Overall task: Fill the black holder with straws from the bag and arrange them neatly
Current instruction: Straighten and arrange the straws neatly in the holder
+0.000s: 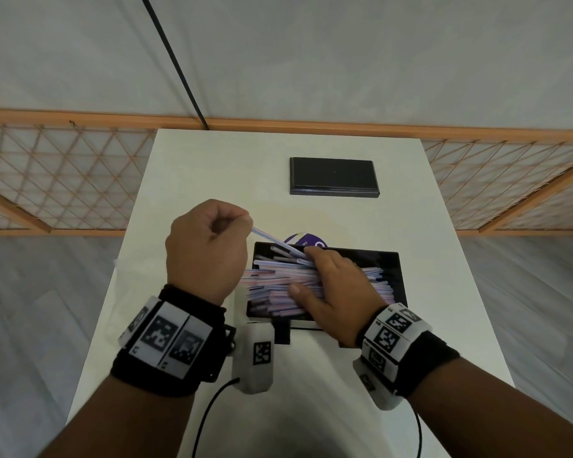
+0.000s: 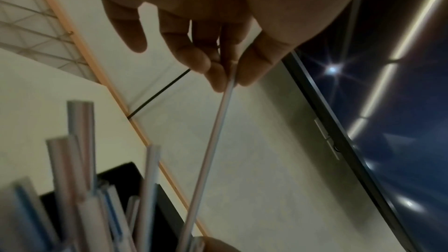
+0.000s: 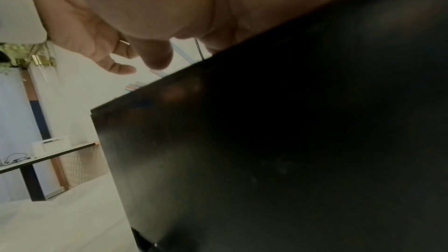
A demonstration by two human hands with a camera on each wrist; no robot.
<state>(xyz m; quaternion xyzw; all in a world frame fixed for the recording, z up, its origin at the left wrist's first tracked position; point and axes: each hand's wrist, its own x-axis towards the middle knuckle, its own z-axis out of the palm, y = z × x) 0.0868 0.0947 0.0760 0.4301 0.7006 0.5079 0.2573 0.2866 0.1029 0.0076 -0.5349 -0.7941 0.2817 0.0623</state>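
The black holder (image 1: 392,262) stands mid-table, packed with a messy pile of pink-and-blue striped straws (image 1: 272,282) whose ends stick out past its left rim. My right hand (image 1: 334,285) lies flat on the pile, fingers straight and pressing down. My left hand (image 1: 209,246) hovers left of the holder and pinches one straw (image 1: 275,241) between thumb and fingertips; its far end runs under the right hand's fingertips. The left wrist view shows the pinch (image 2: 227,72) on that straw (image 2: 213,131) above the blurred straw ends (image 2: 72,160). In the right wrist view the holder's wall (image 3: 266,141) fills the frame under the right hand (image 3: 135,49).
A black flat slab (image 1: 333,175) lies at the far end of the white table (image 1: 411,375). A purple round label (image 1: 298,241) peeks out behind the holder. An orange lattice railing (image 1: 63,180) runs behind the table. Cables trail from both wristbands.
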